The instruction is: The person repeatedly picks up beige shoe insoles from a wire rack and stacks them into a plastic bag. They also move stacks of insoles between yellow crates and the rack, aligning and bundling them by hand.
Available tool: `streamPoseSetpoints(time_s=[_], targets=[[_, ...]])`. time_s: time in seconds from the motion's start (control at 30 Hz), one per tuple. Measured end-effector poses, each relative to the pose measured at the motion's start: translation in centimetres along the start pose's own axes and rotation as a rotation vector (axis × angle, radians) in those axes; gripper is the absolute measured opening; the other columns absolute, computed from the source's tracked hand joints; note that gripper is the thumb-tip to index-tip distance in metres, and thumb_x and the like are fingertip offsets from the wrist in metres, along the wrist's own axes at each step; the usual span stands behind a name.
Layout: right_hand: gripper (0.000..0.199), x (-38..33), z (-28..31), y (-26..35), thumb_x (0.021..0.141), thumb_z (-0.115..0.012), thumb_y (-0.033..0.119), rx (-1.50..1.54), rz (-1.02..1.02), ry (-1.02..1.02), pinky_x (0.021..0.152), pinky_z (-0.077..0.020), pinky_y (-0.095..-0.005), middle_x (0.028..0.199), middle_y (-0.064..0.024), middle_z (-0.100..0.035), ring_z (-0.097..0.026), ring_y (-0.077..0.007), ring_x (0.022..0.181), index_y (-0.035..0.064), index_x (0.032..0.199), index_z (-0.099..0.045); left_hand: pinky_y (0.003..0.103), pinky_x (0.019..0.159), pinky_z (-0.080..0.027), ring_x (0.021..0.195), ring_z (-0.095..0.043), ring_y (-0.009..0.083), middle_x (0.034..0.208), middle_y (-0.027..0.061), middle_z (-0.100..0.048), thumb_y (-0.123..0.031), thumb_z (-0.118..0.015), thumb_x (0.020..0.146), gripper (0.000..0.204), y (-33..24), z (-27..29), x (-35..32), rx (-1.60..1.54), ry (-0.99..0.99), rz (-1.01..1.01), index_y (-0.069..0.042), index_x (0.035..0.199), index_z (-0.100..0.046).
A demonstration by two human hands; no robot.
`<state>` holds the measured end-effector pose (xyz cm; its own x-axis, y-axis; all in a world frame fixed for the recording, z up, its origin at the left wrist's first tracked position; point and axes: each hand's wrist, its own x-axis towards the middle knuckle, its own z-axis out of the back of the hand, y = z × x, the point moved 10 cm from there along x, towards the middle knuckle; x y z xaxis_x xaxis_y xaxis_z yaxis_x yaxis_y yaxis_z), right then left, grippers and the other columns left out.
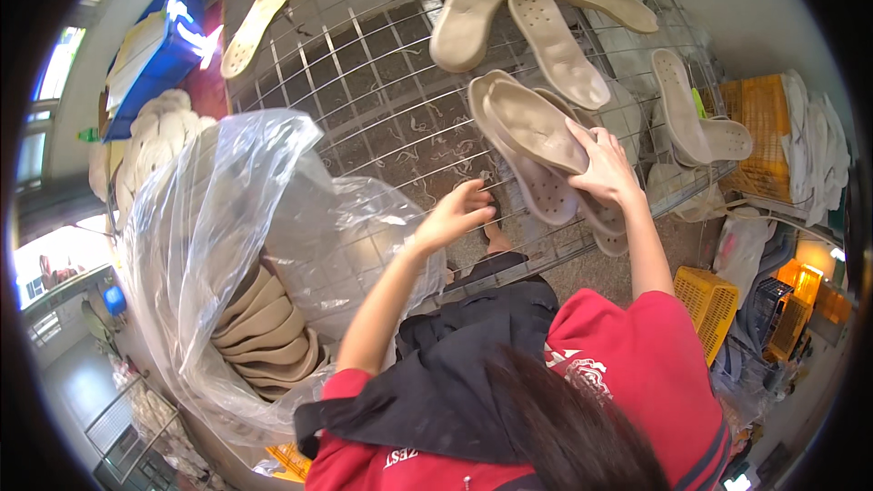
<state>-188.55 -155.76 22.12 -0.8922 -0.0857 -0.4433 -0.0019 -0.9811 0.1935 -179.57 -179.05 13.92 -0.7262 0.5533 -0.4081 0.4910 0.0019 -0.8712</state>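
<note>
My right hand [605,166] grips a beige shoe sole [536,125] by its near end, fingers closed over the edge. The sole lies on top of a few similar soles [548,193], some with small holes at one end. To the left, my left hand [459,215] hovers over the wire rack [364,118] with its fingers apart and nothing in it. Beyond my hands, several loose soles lie on the rack, among them one sole [470,16] with its smooth side up and a holed sole [559,47].
A large clear plastic bag [218,182] stands at the left, with a stack of beige soles [268,336] inside. At the far left is a blue box [168,55]. Yellow plastic crates [705,309] stand at the right. Scraps litter the floor under the rack.
</note>
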Motion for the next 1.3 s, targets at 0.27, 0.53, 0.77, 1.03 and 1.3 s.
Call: streamPoseSetpoints(time_s=[0.27,0.53,0.77,1.03,1.3], targets=[[0.101,-2.1,-1.1,-8.4,0.070,-0.076,0.056,0.386,-0.169,0.024,0.103,-0.0393,-0.0444,0.134,-0.0241,-0.049,-0.050,-0.0341,0.123,0.0035,0.145,-0.036,0.038,0.104,-0.041,0.119,-0.050,0.0273,0.127,0.0179,-0.048,-0.035,-0.081,0.079,0.089,1.8,-3.9,11.1,-0.095,-0.628,-0.067,0.006,0.137,-0.029],[0.042,3.0,-6.8,-4.3,0.078,-0.078,0.033,1.392,0.016,0.434,0.071,-0.0514,-0.0264,0.087,-0.0061,-0.069,-0.064,-0.0103,0.077,-0.0036,0.096,-0.070,0.035,0.096,-0.044,0.107,-0.053,0.0185,0.116,0.0105,-0.058,-0.043,-0.044,0.103,0.046,-1.9,0.7,7.8,0.056,-0.716,-0.223,-0.003,0.124,-0.050],[0.071,0.3,-7.1,7.1,0.085,-0.064,0.056,0.918,0.344,0.350,0.089,-0.0487,-0.0388,0.096,-0.0269,-0.064,-0.065,-0.0340,0.095,-0.0128,0.102,-0.063,0.037,0.110,-0.035,0.130,-0.044,0.0245,0.145,0.0138,-0.041,-0.061,-0.045,0.095,0.084,1.0,1.5,-0.8,-0.669,-0.187,-0.171,-0.002,0.150,-0.023],[0.111,-4.3,-7.3,-7.0,0.061,-0.081,0.042,0.427,0.030,0.140,0.110,-0.0315,-0.0518,0.143,-0.0295,-0.031,-0.034,-0.0436,0.135,0.0043,0.150,-0.027,0.040,0.112,-0.033,0.133,-0.040,0.0265,0.148,0.0150,-0.037,-0.061,-0.060,0.086,0.099,3.6,1.3,-5.3,-0.856,-0.522,-0.045,0.001,0.150,-0.018],[0.072,1.4,-10.6,11.6,0.085,-0.062,0.055,0.512,0.595,0.656,0.105,-0.0378,-0.0452,0.138,-0.0279,-0.046,-0.046,-0.0377,0.128,-0.0054,0.124,-0.056,0.050,0.110,-0.031,0.131,-0.040,0.0419,0.143,0.0331,-0.035,-0.064,-0.083,0.056,0.141,-8.1,4.1,-4.5,0.958,-1.192,0.192,0.004,0.150,-0.005]])
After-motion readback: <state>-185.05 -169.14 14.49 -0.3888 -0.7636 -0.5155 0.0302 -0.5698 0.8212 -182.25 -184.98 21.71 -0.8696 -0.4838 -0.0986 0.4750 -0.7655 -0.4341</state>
